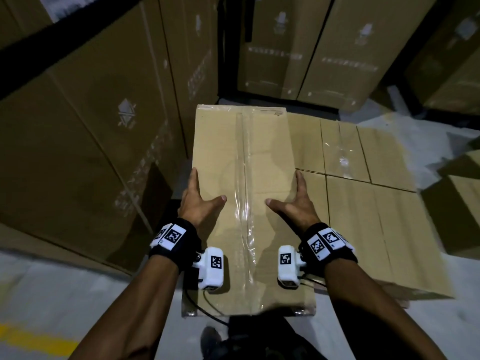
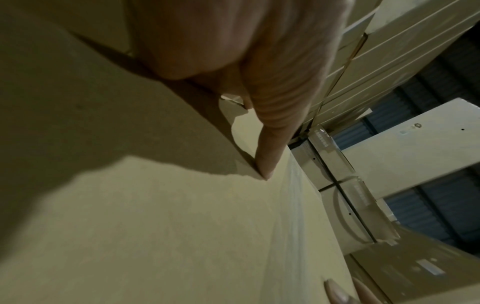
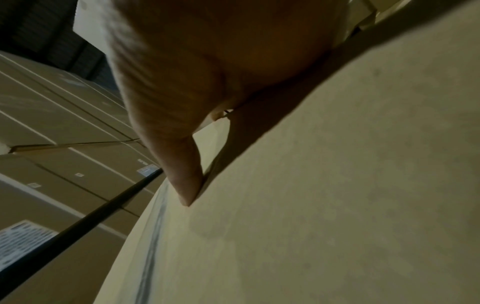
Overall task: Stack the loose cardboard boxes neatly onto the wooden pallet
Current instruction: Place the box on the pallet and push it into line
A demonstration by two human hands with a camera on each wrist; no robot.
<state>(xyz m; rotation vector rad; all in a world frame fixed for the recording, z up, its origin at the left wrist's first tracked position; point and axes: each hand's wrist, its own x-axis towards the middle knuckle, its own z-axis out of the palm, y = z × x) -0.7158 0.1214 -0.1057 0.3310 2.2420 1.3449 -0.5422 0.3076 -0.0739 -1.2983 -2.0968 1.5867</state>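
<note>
Two hands clasp one long cardboard box (image 1: 244, 203) from opposite sides: the left hand (image 1: 198, 201) on its left edge, the right hand (image 1: 298, 201) on its right edge, thumbs laid on the taped top, fingers down the side walls. Its long axis runs straight away from the person, so both hands sit equally near, about midway along it. Just to its right lies a lower layer of boxes (image 1: 363, 178); no wooden pallet shows beneath it. Setting it down flush likely means keeping that axis parallel to their seams
</note>
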